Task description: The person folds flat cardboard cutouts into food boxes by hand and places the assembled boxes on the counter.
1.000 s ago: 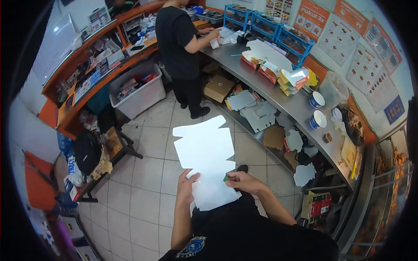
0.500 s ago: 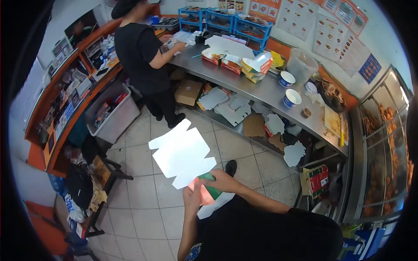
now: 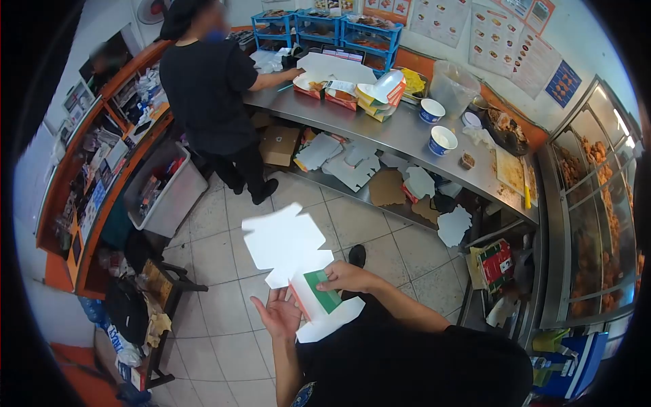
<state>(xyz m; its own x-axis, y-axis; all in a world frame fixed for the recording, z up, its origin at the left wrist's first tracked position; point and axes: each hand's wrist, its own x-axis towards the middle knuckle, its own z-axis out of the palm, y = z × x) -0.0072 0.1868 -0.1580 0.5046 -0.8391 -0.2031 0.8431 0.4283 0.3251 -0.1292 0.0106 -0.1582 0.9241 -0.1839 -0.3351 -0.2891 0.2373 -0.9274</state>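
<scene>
A partly folded cardboard food box (image 3: 283, 239) spreads out in front of me, its white inner side facing up. Its near part is folded up and shows green and orange-red printing. My right hand (image 3: 347, 279) grips the box at the green part, thumb on top. My left hand (image 3: 279, 315) is palm up at the box's left edge, thumb spread wide; its fingertips are partly hidden by the cardboard. White flaps stick out on the far side and toward my body.
Along the steel counter (image 3: 400, 139) stand filled food boxes (image 3: 339, 95), paper tubs (image 3: 443, 140) and a cutting board (image 3: 510, 169). Flat cardboard (image 3: 352, 167) fills the shelf below. A co-worker (image 3: 210, 102) stands at the counter. A wooden stool (image 3: 163, 281) is at left, a glass food cabinet (image 3: 597, 224) at right.
My left hand has let go of its pinch and turned palm up beside the box. The box's near part has tilted. The co-worker's hand has moved to the food boxes on the counter.
</scene>
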